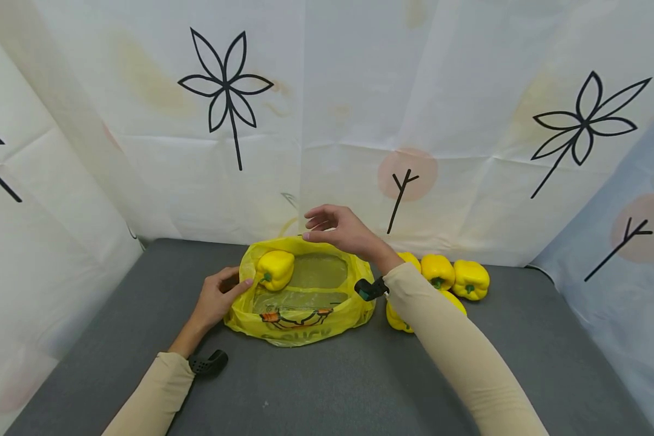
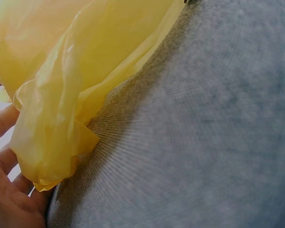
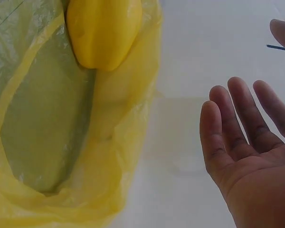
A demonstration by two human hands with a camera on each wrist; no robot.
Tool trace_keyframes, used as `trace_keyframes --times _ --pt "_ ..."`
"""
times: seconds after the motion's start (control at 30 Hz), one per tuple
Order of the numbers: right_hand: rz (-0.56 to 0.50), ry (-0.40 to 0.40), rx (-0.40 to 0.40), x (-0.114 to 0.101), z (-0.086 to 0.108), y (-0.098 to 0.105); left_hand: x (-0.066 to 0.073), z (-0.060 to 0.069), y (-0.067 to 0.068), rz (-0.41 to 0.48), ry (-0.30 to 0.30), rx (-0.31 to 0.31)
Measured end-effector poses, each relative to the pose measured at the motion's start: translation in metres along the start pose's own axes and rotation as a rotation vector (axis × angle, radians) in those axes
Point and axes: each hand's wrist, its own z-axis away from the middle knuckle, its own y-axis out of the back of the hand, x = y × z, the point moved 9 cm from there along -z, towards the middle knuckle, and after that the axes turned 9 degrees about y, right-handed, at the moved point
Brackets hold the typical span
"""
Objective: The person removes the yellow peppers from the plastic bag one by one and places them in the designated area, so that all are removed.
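Observation:
A yellow plastic bag [image 1: 300,324] with its mouth spread wide sits on the dark table, and one yellow bell pepper [image 1: 275,270] lies inside at its left. My left hand [image 1: 216,300] holds the left rim, the thumb over the edge and the fingers on the outer side. From the left wrist, the fingers [image 2: 7,159] show partly behind a bunched fold of the bag [image 2: 52,128]. My right hand [image 1: 338,228] hovers over the bag's far rim, fingers loosely bent and holding nothing. In the right wrist view that hand [image 3: 256,142] is apart from the bag and the pepper [image 3: 104,33].
Several more yellow bell peppers [image 1: 471,280] are grouped on the table [image 1: 327,387] to the right of the bag, partly hidden by my right forearm. A white cloth [image 1: 327,109] printed with black plant outlines hangs behind the table and at both sides.

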Motion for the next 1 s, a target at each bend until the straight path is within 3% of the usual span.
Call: trace_keyframes --times 0.57,1.0 --pt "-0.096 -0.117 0.029 0.036 -0.017 -0.04 0.002 0.001 0.0 0.0 -0.005 -0.003" --pt "-0.058 -0.174 0.001 0.058 -0.014 -0.061 0.003 0.001 -0.001 -0.002 -0.014 0.002"
